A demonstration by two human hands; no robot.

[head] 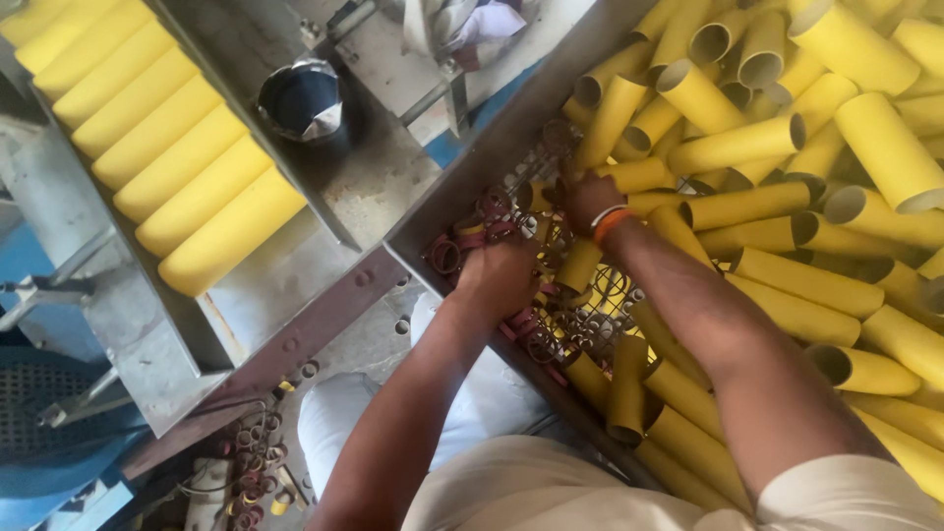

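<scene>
Your left hand (503,280) reaches out in front of you with the arm nearly straight. The back of the hand faces up and the fingers curl down into a heap of small red and pink rings (462,246). The fingers are hidden under the hand, so you cannot tell if they hold a ring or only touch the heap.

Your right hand (588,200) reaches a bit further, with the arm bent at the elbow and coming in from the right. An orange and white band (610,222) sits on that wrist. The hand is closed into a fist at the end of a yellow tube (639,175), right by the wire mesh (590,315). It seems to grip the tube end, but the fingers are tucked under, so you cannot be sure.

Both hands are close together, just beside each other, over the mesh bin. The big pile of yellow tubes (816,167) fills the right side, and some tubes lie under your right arm.

On the left, more yellow tubes (162,147) lie side by side in a neat row on a grey metal tray (59,206). A dark round cup (300,98) stands on the metal bench (383,187) near them.
</scene>
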